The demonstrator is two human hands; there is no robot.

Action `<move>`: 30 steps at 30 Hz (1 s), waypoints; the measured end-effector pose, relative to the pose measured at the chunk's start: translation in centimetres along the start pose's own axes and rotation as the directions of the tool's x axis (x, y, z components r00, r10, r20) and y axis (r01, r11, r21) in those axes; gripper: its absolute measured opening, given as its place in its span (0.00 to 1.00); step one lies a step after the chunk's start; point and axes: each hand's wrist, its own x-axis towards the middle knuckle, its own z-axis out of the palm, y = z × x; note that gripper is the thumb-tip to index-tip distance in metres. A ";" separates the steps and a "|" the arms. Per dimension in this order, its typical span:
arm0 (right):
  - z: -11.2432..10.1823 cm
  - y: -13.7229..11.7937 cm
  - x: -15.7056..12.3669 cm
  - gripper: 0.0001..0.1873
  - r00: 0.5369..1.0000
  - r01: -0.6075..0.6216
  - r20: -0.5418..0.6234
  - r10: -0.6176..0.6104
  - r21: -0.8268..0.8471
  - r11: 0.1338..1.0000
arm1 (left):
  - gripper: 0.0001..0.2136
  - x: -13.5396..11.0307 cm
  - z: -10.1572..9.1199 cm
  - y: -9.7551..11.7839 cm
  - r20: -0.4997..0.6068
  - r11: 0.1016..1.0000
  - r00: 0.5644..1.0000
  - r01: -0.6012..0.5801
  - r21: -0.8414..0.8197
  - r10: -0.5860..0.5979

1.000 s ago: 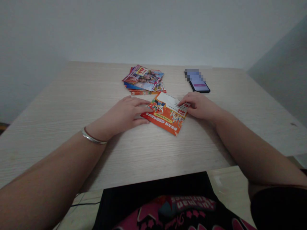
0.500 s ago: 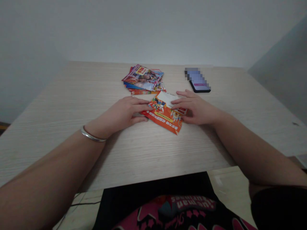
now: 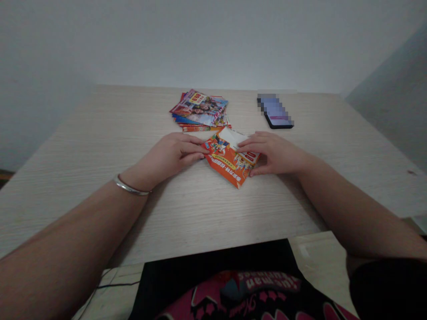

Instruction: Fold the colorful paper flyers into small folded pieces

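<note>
Silver bangle (image 3: 128, 189) sits on the wrist of the left hand (image 3: 170, 153). This grip has the fingers together, and the fingertips touch the left edge of the orange paper envelope (image 3: 227, 158), but one cannot tell if they pinch it. The envelope lies flat on the pale wood surface (image 3: 100, 133). Compared with a moment ago, it has turned, and its lower corner now points more toward the person. Behind the envelope is a stack of colourful leaflets (image 3: 200, 111). On the envelope's upper side is a white label (image 3: 233, 138). At the envelope's right end rests the right hand (image 3: 273, 153), fingers together on top, thumb near the lower edge, not clearly clamped. Behind and right of the envelope lies a phone (image 3: 280, 120).
</note>
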 end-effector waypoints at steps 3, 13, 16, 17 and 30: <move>-0.3 0.1 -0.2 0.26 1.000 0.027 0.013 -0.027 0.022 0.999 | 0.14 -0.1 -0.4 -0.1 0.006 1.000 1.000 -0.007 0.017 0.007; 0.4 1.2 -1.3 0.23 0.998 -0.004 -0.061 0.007 0.041 0.999 | 0.16 -0.5 -1.0 -0.1 -0.043 0.997 0.996 0.077 -0.005 -0.077; 0.5 1.6 -1.5 0.18 0.996 0.008 -0.093 0.000 0.082 0.997 | 0.18 -0.7 -1.0 -0.3 -0.074 0.987 0.984 0.160 -0.035 -0.162; 0.5 1.7 -1.5 0.16 0.995 0.003 -0.103 0.005 0.083 0.997 | 0.19 -0.8 -1.0 -0.4 -0.079 0.986 0.983 0.163 -0.034 -0.165; 0.2 2.1 -1.6 0.09 0.991 0.001 -0.132 -0.004 -0.019 1.000 | 0.14 -0.5 -1.6 -1.9 0.013 0.980 0.995 -0.101 0.171 0.100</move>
